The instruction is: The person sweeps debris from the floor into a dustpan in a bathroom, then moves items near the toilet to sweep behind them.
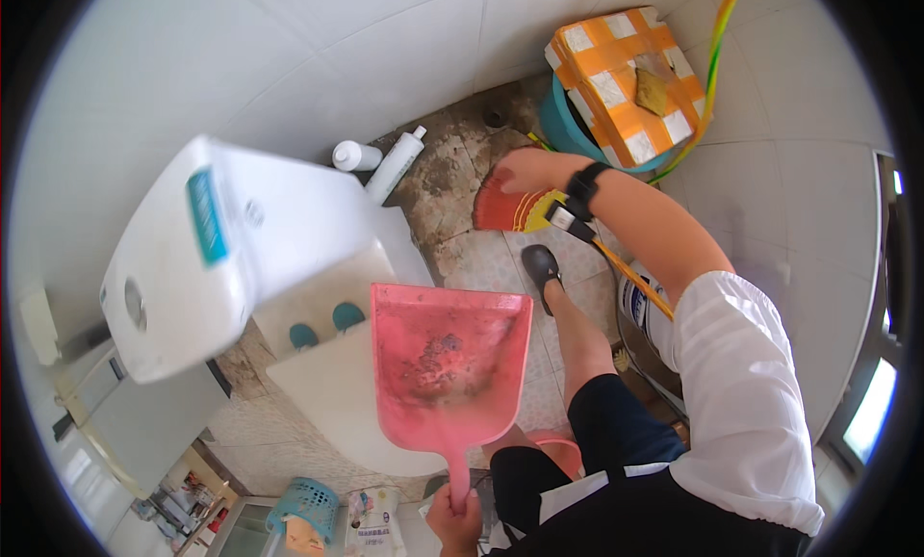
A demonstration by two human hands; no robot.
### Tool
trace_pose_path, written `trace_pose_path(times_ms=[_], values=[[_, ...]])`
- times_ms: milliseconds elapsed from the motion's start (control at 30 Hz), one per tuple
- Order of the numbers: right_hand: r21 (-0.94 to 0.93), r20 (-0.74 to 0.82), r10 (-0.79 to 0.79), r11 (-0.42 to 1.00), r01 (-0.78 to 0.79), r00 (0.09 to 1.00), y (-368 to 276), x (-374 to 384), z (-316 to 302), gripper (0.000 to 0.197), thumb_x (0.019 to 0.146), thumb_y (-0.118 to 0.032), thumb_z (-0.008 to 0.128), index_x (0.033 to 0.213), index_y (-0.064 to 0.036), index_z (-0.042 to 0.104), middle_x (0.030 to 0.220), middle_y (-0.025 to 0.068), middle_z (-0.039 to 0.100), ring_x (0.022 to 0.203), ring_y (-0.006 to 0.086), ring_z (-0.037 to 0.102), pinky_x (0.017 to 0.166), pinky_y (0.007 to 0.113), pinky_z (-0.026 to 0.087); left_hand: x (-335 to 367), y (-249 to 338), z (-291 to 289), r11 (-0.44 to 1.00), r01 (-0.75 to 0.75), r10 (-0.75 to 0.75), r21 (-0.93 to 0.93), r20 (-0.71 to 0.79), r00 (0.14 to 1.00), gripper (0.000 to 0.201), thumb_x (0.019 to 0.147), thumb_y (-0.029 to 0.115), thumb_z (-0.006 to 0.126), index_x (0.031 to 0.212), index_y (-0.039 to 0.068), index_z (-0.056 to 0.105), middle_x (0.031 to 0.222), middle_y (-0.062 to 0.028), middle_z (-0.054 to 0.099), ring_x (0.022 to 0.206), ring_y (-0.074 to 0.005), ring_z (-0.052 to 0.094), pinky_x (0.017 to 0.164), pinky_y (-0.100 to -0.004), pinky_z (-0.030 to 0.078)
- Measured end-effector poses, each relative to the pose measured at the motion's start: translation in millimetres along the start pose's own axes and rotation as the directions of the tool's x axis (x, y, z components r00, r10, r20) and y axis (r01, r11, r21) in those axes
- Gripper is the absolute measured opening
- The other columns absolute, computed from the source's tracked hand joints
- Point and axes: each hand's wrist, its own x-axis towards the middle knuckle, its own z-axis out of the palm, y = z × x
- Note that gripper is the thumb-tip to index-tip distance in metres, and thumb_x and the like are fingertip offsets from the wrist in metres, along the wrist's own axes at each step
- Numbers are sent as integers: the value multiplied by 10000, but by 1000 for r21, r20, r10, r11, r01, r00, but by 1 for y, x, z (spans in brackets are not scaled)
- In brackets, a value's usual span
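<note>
My left hand [454,520] is closed around the handle of a pink dustpan [399,364], which faces up with dark dirt and debris in its pan. Further off, my right hand [531,170] reaches down to a broom head [510,210] with red bristles and yellow bands. Its fingers are bent and closed on the bristles; the fingertips are partly hidden. A black strap and a small dark device with an orange cable [635,278] sit at my right wrist. The rest of the broom cannot be made out behind my arm.
A white toilet [289,239] stands left, with two white bottles [393,167] behind it. An orange-taped foam box [616,66] sits on a blue tub [558,119] by the far wall. Stained floor tiles surround a drain hole [495,117]. A blue basket [310,499] stands lower left.
</note>
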Motion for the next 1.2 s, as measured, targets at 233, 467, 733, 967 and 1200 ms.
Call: trace_pose_path(times_ms=[233,467,733,967,1200], values=[[106,200,45,992,-67,979,37,83,-28,558,669,-251,669,1181,-64,545,1085,194,596,1028,348,553,868,405,444,65,76,71,986,5,-27,168,127,992,199,764,169,652,931,65,621,739,-126,609,612,-295,588,559,-349,464],[179,-111,60,983,-39,992,77,162,34,602,707,-207,642,1264,-70,460,1203,185,521,1074,349,523,893,403,437,134,65,139,972,-61,30,226,139,990,192,807,190,603,961,77,607,760,-131,604,677,-353,587,575,-419,457],[264,-288,221,954,-145,932,87,256,105,503,740,-64,559,1235,-64,472,1176,197,515,1077,366,499,915,399,422,196,44,170,990,30,-57,141,189,980,197,820,168,595,970,41,598,772,-150,606,660,-357,583,562,-402,459],[150,-373,211,975,-166,903,101,307,112,747,727,66,519,1400,-116,250,1450,109,261,1259,328,359,1006,447,356,204,0,177,976,25,-72,218,212,975,193,780,173,635,951,84,622,720,-121,608,623,-325,589,549,-384,467],[-286,-379,65,940,-184,923,96,335,122,473,723,-14,598,1177,-96,490,1191,67,490,1131,244,456,911,421,404,207,-10,180,970,133,-174,201,199,964,196,761,186,657,934,93,651,705,-128,617,597,-311,597,541,-356,478]])
